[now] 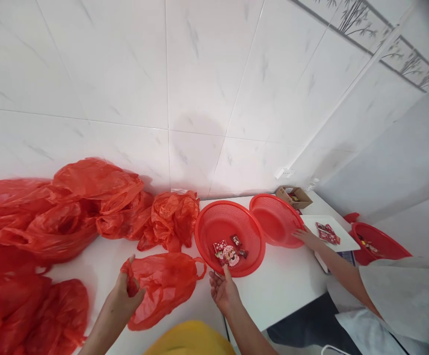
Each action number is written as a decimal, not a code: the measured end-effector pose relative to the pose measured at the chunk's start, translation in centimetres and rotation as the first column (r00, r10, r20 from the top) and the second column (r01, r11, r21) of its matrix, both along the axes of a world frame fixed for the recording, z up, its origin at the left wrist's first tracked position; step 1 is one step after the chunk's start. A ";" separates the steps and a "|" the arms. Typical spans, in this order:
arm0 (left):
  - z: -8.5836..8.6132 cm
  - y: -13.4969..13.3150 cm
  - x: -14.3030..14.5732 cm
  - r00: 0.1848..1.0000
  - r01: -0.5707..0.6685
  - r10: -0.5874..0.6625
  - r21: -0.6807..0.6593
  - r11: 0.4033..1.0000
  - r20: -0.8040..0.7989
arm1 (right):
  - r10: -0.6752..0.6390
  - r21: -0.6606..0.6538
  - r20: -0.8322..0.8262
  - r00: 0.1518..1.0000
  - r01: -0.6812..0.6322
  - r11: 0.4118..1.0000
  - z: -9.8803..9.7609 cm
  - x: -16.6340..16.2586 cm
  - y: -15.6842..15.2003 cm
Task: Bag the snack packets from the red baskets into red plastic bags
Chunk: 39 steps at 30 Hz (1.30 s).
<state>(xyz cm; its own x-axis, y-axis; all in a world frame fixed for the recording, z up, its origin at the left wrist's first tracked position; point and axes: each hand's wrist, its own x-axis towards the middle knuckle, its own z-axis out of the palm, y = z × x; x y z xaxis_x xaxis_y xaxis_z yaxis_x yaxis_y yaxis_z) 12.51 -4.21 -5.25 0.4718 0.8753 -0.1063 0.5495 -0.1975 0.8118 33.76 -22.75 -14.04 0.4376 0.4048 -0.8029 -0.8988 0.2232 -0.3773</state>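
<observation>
My left hand [124,291] pinches one end of a red plastic bag [166,281], which spreads over the white table with a loop handle toward the right. Palm up and fingers apart, my right hand [226,295] is at the near rim of a red mesh basket [259,241]; whether it touches the rim I cannot tell. Inside that basket lie several small wrapped packets, among them a round one with a printed figure [231,255].
Red plastic bags [70,222] are heaped along the left. A co-worker's hand [306,236] reaches to a second red basket [271,217]. Beyond are a cardboard box [303,198], a white tray [343,228] with red packets and another red container [388,241]. A tiled wall [199,98] stands behind.
</observation>
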 end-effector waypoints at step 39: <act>1.8 -1.2 0.9 1.000 0.028 -0.028 -0.059 0.998 0.004 | 0.954 -0.998 -0.029 -0.298 -0.039 -0.043 -3.7 7.9 -5.6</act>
<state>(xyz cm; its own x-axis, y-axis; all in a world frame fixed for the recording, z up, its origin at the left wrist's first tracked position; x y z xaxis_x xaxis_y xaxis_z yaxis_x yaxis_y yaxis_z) 13.41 -5.38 -3.44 0.4965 0.8539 -0.1561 0.5421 -0.1647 0.8240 41.62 -28.37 -17.74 0.6194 0.6385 -0.4567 0.6194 -0.7550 -0.2154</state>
